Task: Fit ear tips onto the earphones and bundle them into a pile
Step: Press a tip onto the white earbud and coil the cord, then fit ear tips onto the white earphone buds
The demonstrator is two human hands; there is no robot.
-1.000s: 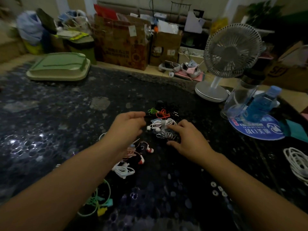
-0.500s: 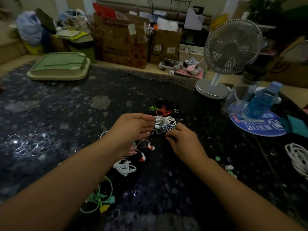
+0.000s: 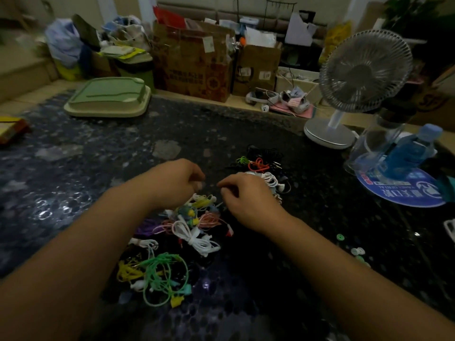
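Earphones [image 3: 267, 177] are already bundled beyond the right hand [image 3: 242, 201]; many loose ones [image 3: 172, 242] remain nearer. Both the right hand and the left hand [image 3: 176, 182] are curled; what is pinched cannot be told.

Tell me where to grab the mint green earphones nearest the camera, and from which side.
Take the green earphones at the tangled middle where the strands cross, not the wide loop toward the camera, which would only drag out. Come straight down from above with the left hand: the cable lies flat on the table, and yellow earphones crowd its left side, so a side approach looks likely to snag them.
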